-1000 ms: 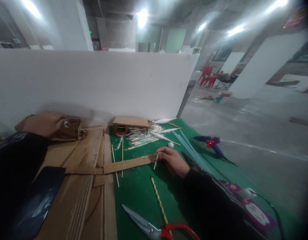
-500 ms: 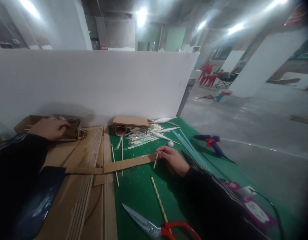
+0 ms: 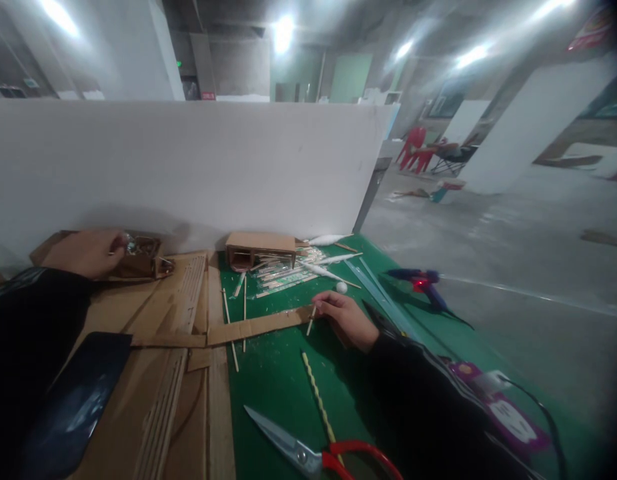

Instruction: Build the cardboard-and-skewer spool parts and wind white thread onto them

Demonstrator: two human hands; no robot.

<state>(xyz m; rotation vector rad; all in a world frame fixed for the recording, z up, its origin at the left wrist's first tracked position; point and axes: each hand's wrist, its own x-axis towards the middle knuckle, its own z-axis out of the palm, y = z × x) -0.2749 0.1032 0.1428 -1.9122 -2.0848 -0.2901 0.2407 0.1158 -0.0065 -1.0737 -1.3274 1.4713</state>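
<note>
At the far left my left hand (image 3: 85, 253) is over an open cardboard box (image 3: 143, 267) with small shiny items in it. Its fingers are pinched together, and what lies between them is too small to name. My right hand (image 3: 347, 319) pinches a short thin wooden stick (image 3: 312, 320) upright against the right end of a long cardboard strip (image 3: 263, 327). That strip reaches left across the green table onto stacked cardboard. Just behind my right hand sits a small white ball (image 3: 341, 287).
Red-handled scissors (image 3: 288, 443) and a twisted yellow stick (image 3: 315, 393) lie in front. Behind are a cardboard box (image 3: 261, 248) and wrapped chopsticks (image 3: 283, 277). A glue gun (image 3: 421, 283) lies right, a dark phone-like slab (image 3: 88, 393) left. A white panel (image 3: 188, 167) stands behind.
My left hand has shifted slightly left, its fingers drawing back and uncovering more of the box's contents. My right hand, the stick and the strip stay almost still.
</note>
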